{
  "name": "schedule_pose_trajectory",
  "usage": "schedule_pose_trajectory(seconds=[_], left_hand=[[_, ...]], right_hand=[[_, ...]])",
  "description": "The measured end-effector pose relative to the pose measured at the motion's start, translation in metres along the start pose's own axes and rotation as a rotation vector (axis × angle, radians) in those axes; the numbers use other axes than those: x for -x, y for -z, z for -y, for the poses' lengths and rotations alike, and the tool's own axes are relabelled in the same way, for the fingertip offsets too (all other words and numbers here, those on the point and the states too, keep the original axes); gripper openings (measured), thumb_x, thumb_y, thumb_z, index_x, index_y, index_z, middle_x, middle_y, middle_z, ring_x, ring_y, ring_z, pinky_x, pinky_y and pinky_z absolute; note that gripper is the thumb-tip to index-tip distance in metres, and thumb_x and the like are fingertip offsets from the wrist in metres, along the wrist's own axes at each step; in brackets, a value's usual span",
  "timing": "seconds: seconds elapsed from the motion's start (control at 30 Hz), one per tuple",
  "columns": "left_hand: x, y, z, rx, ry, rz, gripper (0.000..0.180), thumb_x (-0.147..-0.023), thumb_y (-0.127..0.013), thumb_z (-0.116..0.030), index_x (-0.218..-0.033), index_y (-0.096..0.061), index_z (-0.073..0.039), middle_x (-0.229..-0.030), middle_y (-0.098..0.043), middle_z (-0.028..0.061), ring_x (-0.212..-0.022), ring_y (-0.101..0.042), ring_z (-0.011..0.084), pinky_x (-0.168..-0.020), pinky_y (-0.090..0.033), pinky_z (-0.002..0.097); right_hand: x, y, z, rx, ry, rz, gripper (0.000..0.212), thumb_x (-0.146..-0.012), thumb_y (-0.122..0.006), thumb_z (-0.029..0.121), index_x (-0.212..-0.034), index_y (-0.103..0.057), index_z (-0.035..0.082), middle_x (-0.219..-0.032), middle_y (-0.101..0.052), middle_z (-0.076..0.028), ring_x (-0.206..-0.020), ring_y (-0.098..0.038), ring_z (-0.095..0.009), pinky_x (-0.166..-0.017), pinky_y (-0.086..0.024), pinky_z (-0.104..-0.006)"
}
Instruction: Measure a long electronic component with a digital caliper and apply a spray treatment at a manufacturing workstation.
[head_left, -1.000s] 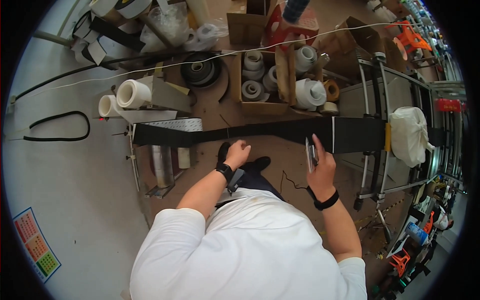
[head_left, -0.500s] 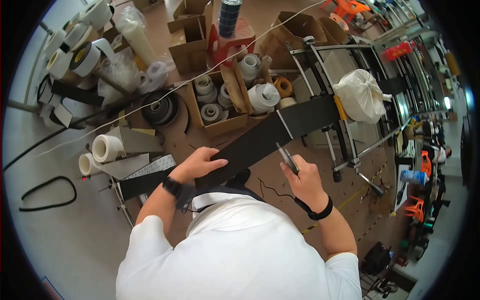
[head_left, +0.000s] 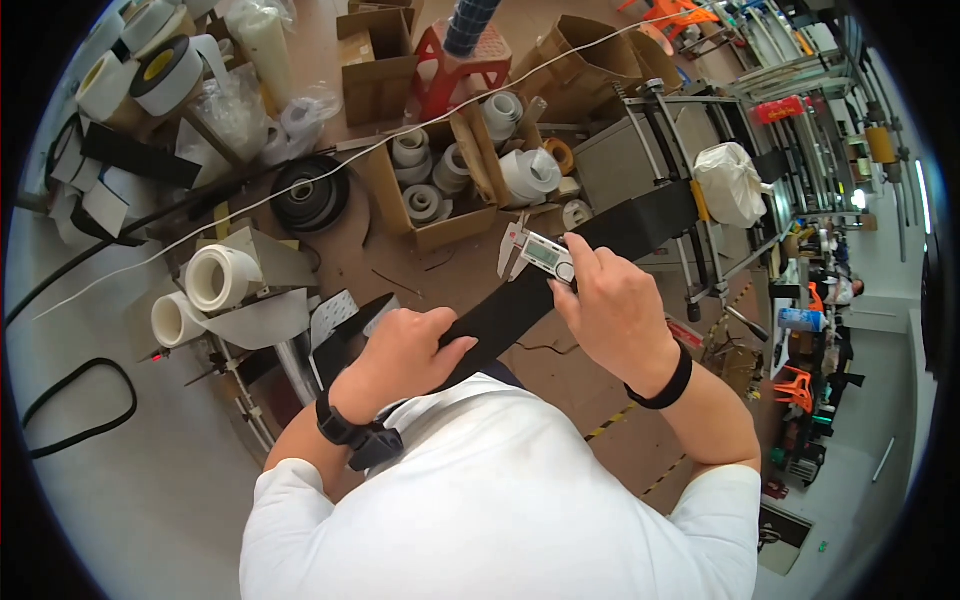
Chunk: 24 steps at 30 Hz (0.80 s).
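A long black strip of flat material (head_left: 505,322) runs across in front of me, from low left up to a metal frame on the right. Closed on the strip's near part is my left hand (head_left: 405,352), thumb on top and fingers beneath, partly hidden. My right hand (head_left: 622,308) grips a digital caliper (head_left: 545,256) between thumb and fingers. The caliper's display faces up, and its jaws point left, just above the strip's far edge. Whether the jaws touch the strip I cannot tell.
The metal roller frame (head_left: 690,245) carries a tied white bag (head_left: 730,185). Beyond the strip stand cardboard boxes (head_left: 455,232) of rolls and a red stool (head_left: 463,75). White rolls (head_left: 215,278) sit at left. A white cord (head_left: 370,150) crosses the view.
My right hand has moved forward, and the caliper has turned from edge-on to display up. My left hand has shifted slightly, lifting the strip nearer. The whole view has tilted a little.
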<state>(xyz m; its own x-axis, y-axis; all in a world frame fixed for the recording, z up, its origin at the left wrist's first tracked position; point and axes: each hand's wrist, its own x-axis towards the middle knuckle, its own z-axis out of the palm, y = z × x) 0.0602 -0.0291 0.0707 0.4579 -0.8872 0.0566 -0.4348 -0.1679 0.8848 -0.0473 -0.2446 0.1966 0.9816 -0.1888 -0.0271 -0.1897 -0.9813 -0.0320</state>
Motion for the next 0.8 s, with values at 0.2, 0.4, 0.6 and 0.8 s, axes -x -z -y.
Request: schedule_pose_trajectory(seconds=[0.2,0.4,0.6,0.8], left_hand=[[-0.004,0.01,-0.022,-0.141,-0.144,-0.019,0.021,-0.083,-0.075,-0.019,-0.079,-0.061,-0.003,-0.055,-0.058,0.0139,-0.05,-0.058,0.0362,-0.047,-0.045,0.0414],[-0.004,0.012,-0.036,-0.118,-0.182,0.014,0.017,-0.084,-0.074,-0.018,-0.086,-0.064,-0.004,-0.055,-0.059,0.0115,-0.049,-0.059,0.0332,-0.047,-0.047,0.0394],[-0.007,0.015,-0.035,-0.095,-0.178,0.038,0.017,-0.084,-0.074,-0.018,-0.091,-0.067,-0.004,-0.057,-0.062,0.0114,-0.05,-0.061,0.0319,-0.047,-0.047,0.0387],[-0.01,0.016,-0.028,-0.019,-0.164,0.036,0.021,-0.084,-0.073,-0.017,-0.099,-0.068,-0.004,-0.06,-0.064,0.0128,-0.052,-0.062,0.0327,-0.048,-0.049,0.0388]], right_hand=[[-0.007,0.025,0.011,0.339,0.045,0.14,0.053,-0.079,-0.075,0.016,-0.124,-0.056,-0.007,-0.076,-0.063,-0.012,-0.071,-0.066,-0.026,-0.065,-0.054,-0.0359],[-0.005,0.039,0.016,0.36,0.054,0.12,0.053,-0.079,-0.074,0.017,-0.124,-0.058,-0.006,-0.076,-0.064,-0.011,-0.071,-0.066,-0.024,-0.064,-0.054,-0.0343],[0.007,0.034,0.016,0.378,0.022,0.271,0.054,-0.079,-0.074,0.017,-0.125,-0.057,-0.007,-0.077,-0.064,-0.011,-0.072,-0.066,-0.023,-0.067,-0.054,-0.032],[0.006,0.036,0.005,0.501,0.247,0.268,0.056,-0.082,-0.07,0.014,-0.131,-0.055,-0.008,-0.078,-0.064,-0.009,-0.075,-0.065,-0.02,-0.069,-0.054,-0.0306]])
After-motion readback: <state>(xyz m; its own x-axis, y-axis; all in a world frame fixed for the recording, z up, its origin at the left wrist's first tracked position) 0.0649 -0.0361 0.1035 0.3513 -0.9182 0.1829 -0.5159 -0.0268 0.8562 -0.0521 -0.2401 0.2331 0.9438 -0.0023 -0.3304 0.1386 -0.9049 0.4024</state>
